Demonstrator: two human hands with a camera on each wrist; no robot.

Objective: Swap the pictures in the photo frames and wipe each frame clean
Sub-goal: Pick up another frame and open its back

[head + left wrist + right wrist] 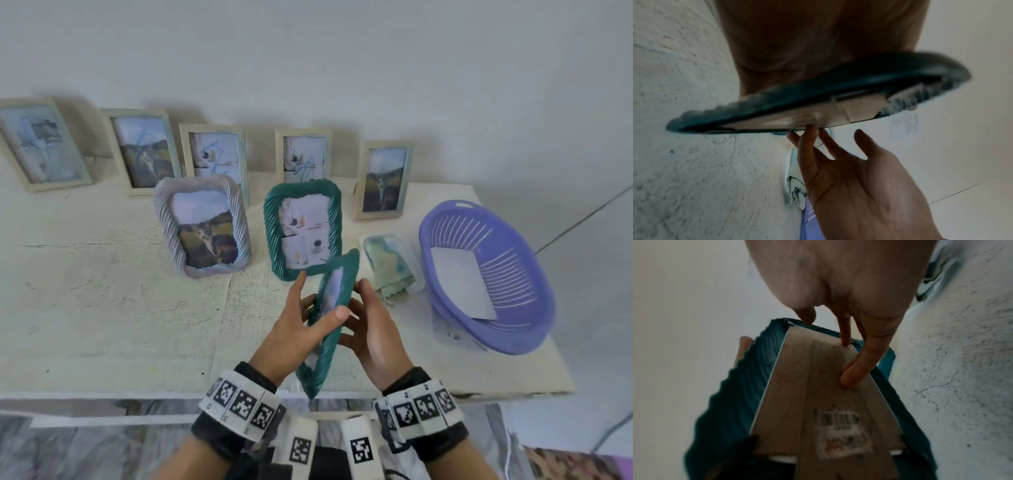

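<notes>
Eight frames total: five pale wood ones along wall, one lilac twisted frame (pixel 202 226), one green standing frame (pixel 303 226), one green frame (pixel 330 318) gripped edge-on above desk (pixel 102 291). L hand (pixel 301 329) clamps it; R hand (pixel 373 329) fingers (pixel 855 369) press backing. Cloth tub (pixel 392 263), purple basket (pixel 486 274) to right.

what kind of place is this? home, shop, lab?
Probably a staged workspace indoors, not a lived-in room: a rough white table pushed against a bare white wall, with a row of near-identical photo frames and a purple plastic basket. Coded tags sit on both wristbands.
</notes>
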